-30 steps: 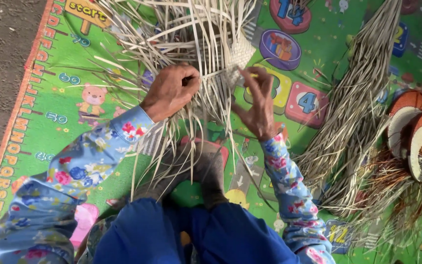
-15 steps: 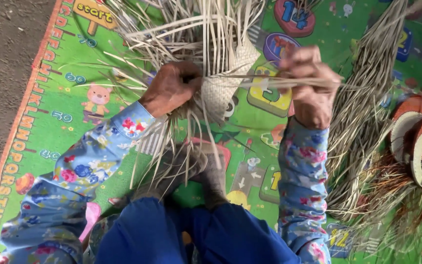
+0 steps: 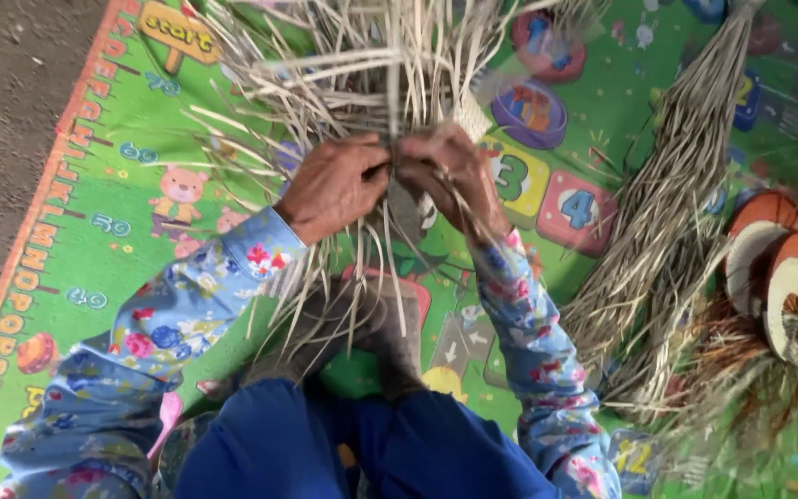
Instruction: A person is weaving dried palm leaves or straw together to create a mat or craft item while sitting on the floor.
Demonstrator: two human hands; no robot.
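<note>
A half-woven piece of pale straw point(image 3: 399, 102) with many loose strips sticking out lies above my lap on a green play mat point(image 3: 122, 222). My left hand point(image 3: 334, 185) grips the woven part at its left side. My right hand point(image 3: 450, 171) is closed on the straw strips right beside it, the two hands almost touching. Loose strips hang down from under both hands over my feet point(image 3: 362, 323). Both sleeves are blue with a flower print.
A long bundle of dry straw point(image 3: 667, 212) lies on the mat to the right. Beyond it lie round woven pieces in orange and white point(image 3: 778, 268) with loose fringes. Bare ground point(image 3: 2, 111) borders the mat on the left.
My right hand, which had pulled a strip far out to the right, has come back to the weave beside my left hand. The left hand stayed on the woven part.
</note>
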